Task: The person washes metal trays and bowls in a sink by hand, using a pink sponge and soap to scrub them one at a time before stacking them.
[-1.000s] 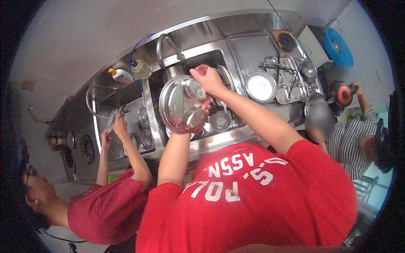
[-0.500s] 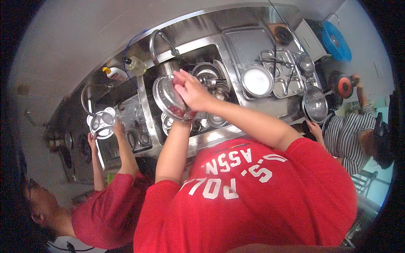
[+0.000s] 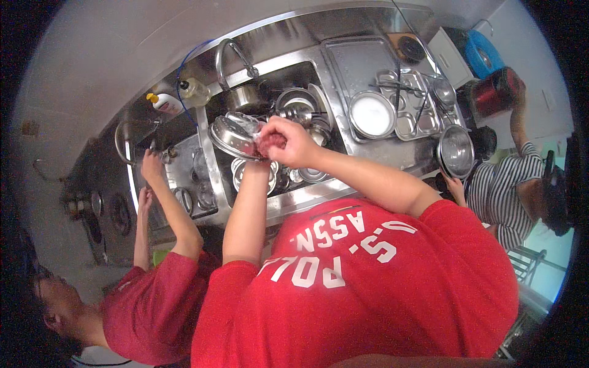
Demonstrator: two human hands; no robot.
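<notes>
My left hand point(image 3: 260, 163) grips a round, shallow steel dish point(image 3: 233, 136) over the middle sink. The dish is tilted and hides most of that hand. White suds show on the dish beside my right hand point(image 3: 289, 144). The fingers of my right hand are curled closed near its right rim; what they hold, if anything, cannot be made out. Below and around the dish, the sink point(image 3: 215, 165) contains stacked steel bowls point(image 3: 297, 101), a steel pot point(image 3: 243, 97) and other steel ware.
A tap point(image 3: 230, 52) arches over the sink. Soap bottles point(image 3: 164, 103) stand behind. The right drainboard holds a foam-filled bowl point(image 3: 372, 115) and a compartment tray point(image 3: 417, 110). A co-worker's hands point(image 3: 151, 168) reach into the left sink; another co-worker holds a steel bowl point(image 3: 456, 151) and a dark red pot point(image 3: 494, 92).
The dish has tipped flatter and moved left. My right hand has gone from flat fingers to curled ones. The left co-worker's pale item is gone from their hands; the right co-worker's pot has turned.
</notes>
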